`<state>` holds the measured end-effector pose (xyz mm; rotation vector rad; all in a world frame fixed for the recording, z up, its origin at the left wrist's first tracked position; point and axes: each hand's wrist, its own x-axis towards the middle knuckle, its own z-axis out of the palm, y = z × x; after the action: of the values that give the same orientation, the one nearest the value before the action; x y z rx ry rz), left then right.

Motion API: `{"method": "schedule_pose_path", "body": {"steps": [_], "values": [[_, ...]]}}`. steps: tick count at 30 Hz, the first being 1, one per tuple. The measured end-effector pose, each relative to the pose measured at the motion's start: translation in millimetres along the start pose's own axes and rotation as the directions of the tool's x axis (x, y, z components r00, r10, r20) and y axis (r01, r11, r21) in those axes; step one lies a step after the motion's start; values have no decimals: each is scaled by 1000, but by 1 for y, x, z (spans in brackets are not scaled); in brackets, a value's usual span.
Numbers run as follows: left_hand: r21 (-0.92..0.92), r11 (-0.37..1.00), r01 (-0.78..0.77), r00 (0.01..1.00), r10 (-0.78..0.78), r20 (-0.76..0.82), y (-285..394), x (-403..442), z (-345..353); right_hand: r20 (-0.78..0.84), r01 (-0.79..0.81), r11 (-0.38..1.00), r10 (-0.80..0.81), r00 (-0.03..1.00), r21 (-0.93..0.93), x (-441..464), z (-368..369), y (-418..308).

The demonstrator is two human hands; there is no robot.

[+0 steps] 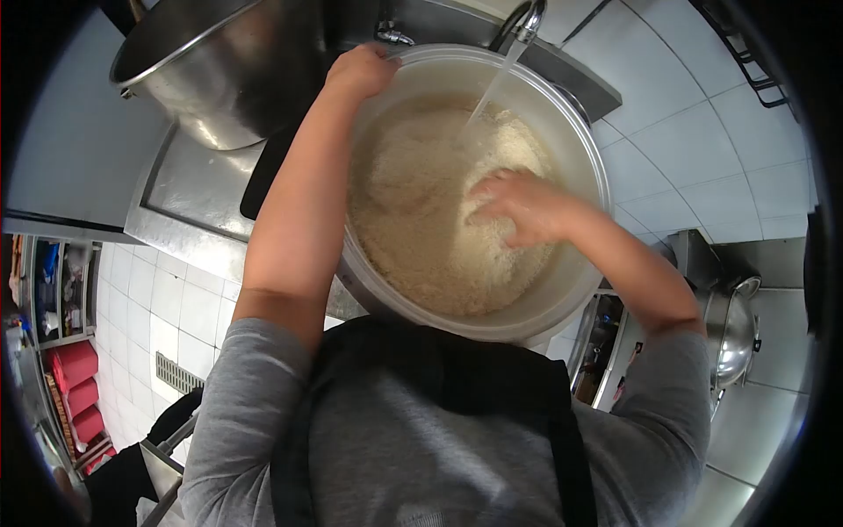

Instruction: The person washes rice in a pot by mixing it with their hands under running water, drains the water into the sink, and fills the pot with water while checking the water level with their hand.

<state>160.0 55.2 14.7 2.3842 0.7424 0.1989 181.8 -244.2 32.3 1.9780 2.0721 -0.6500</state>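
There are two bare hands and one big, pale, round tub [580, 158]. The tub is right in front of the person, under a running tap [527, 33]. I can't tell what it sits on. Its mouth is round and faces up toward the camera. Its long line, from bottom to top, runs up that way too.

Inside the tub are lots of pale grains [421, 246] that look like rice, too many to count. They are wet, with cloudy water around them. One thin stream of water [494, 85] falls from the tap into the tub, near the far side.

The left hand [360, 72] has its grip on the far left part of the tub's rim, with its fingers bent over the edge. The right hand [518, 206] is down at the grains, on the right side of the tub. Its grip is wide, with the fingers spread, and it looks blurry.

There are two taps. The other one is a small tap [395, 37], just past the left hand. One big metal pot [219, 88] stands to the left, by a shiny metal surface [198, 184]. It is dark inside, so I can't tell what it holds.
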Motion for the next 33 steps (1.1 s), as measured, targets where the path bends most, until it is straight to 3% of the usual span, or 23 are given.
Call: {"method": "schedule_pose_path", "body": {"steps": [1, 5, 9, 11, 13, 15, 17, 19, 20, 22, 23, 24, 26, 27, 28, 31, 33], "values": [[19, 1000, -5, 1000, 5, -5, 0, 0, 0, -100, -19, 1000, 19, 995, 4, -13, 14, -6], [57, 998, -16, 1000, 16, -7, -2, 7, 4, 81, -234, 964, 245, 966, -130, -7, 49, -46], [10, 1000, -23, 1000, 23, -2, 1, -2, -1, 226, -331, 937, 349, 909, -116, 48, 41, -28], [14, 999, -39, 999, 39, -5, -4, 3, 2, -18, -316, 948, 316, 949, -40, 61, 57, 0], [35, 998, -45, 999, 45, -7, -4, 4, 2, -94, -476, 857, 500, 861, 200, 88, 76, 41], [57, 997, -44, 999, 44, -1, -3, 4, 0, 188, -453, 876, 423, 886, 164, 87, 16, 54], [107, 991, -80, 997, 80, 2, -6, 8, 2, 106, -382, 920, 373, 922, 84, 84, -3, 79], [180, 972, -154, 988, 156, 4, -7, 8, 2, 48, -526, 821, 530, 847, 221, 68, -11, 100], [144, 979, -147, 989, 143, 42, -6, 2, -3, -4, -565, 799, 578, 816, 205, 60, 5, 114], [7, 965, -263, 961, 261, 90, -26, 4, -9, -119, -637, 752, 657, 744, 171, 40, 58, 144], [-61, 947, -315, 941, 320, 110, -35, 5, -12, 77, -713, 650, 723, 687, 263, 26, 72, 146], [-264, 938, -224, 938, 281, 202, -37, 0, -17, 278, -785, 527, 741, 612, 325, 14, 80, 145], [-547, 831, -98, 948, 245, 201, -51, -7, -11, 364, -749, 239, 758, 542, 618, -16, 68, 79], [-667, 744, -32, 951, 227, 208, -54, -8, -9, 447, -721, 165, 686, 574, 673, -23, 58, 50], [-665, 746, -19, 949, 222, 222, -54, -8, -8, 520, -693, 80, 600, 608, 717, -26, 51, 26], [-684, 730, 6, 937, 236, 260, -58, -7, -8, 608, -606, -257, 624, 491, 753, -15, 39, -22], [-720, 693, 20, 918, 274, 288, -62, -7, -8, 529, -327, -417, 710, 465, 848, -1, 33, -18]]}}
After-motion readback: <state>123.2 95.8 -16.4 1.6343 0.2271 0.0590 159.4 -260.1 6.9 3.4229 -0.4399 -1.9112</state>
